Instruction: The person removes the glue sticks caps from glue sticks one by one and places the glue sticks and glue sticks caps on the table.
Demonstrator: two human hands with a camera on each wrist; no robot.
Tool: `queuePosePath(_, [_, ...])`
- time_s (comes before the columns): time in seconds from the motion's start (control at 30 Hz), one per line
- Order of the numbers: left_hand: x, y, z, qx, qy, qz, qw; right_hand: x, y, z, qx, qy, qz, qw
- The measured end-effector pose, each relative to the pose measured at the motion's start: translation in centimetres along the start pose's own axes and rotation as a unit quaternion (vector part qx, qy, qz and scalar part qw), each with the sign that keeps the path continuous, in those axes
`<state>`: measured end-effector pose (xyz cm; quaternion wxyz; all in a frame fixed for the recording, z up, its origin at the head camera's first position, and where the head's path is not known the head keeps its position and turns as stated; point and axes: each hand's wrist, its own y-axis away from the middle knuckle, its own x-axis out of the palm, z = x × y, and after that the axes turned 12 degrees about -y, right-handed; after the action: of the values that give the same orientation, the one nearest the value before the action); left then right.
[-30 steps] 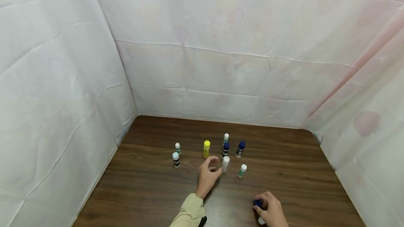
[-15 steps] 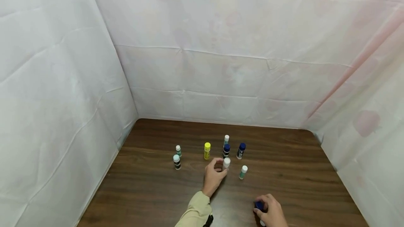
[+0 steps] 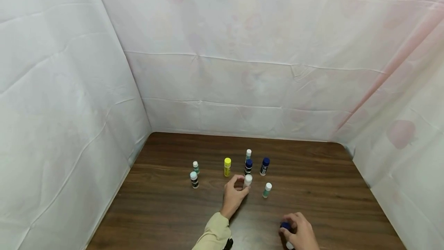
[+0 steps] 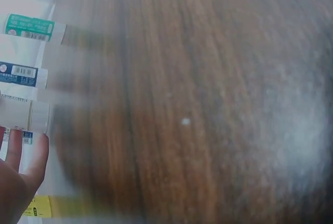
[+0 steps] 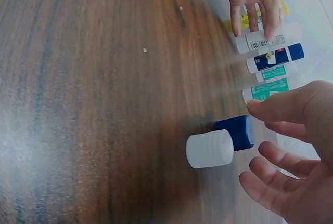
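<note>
On the wooden desk [image 3: 166, 211], I see the left hand [image 3: 233, 196] curl its thumb and fingers around an upright white tube [image 3: 248, 181], just in front of a blue-capped tube [image 3: 248, 167] and near a yellow tube [image 3: 227, 167]; lower in my head view, the right hand [image 3: 300, 232] is partway open, gripping nothing, thumb and fingers apart about a blue piece [image 5: 240, 132] with a white cylinder [image 5: 209, 149] right beside it
</note>
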<state>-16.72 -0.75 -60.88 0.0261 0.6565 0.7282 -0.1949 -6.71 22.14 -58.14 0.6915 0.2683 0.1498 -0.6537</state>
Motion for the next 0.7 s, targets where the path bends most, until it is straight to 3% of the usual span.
queuePosePath(0.2, [-0.2,0.0,0.5,-0.005,-0.008,0.002,1.0,-0.3,0.2,0.4,-0.019,0.003,-0.033,0.9993])
queuePosePath(0.5, [-2.4,0.8,-3.1,0.048,0.012,0.0,0.9988,-0.8,0.2,1.3,-0.038,-0.008,-0.048,0.9981])
queuePosePath(0.6, [-2.6,0.9,-3.4,0.058,0.003,-0.005,0.9983,-0.8,0.3,1.6,-0.049,-0.012,-0.056,0.9972])
queuePosePath(0.7, [-2.4,0.7,-2.7,0.063,-0.005,-0.011,0.9979,-0.9,0.2,1.9,-0.072,-0.011,-0.071,0.9948])
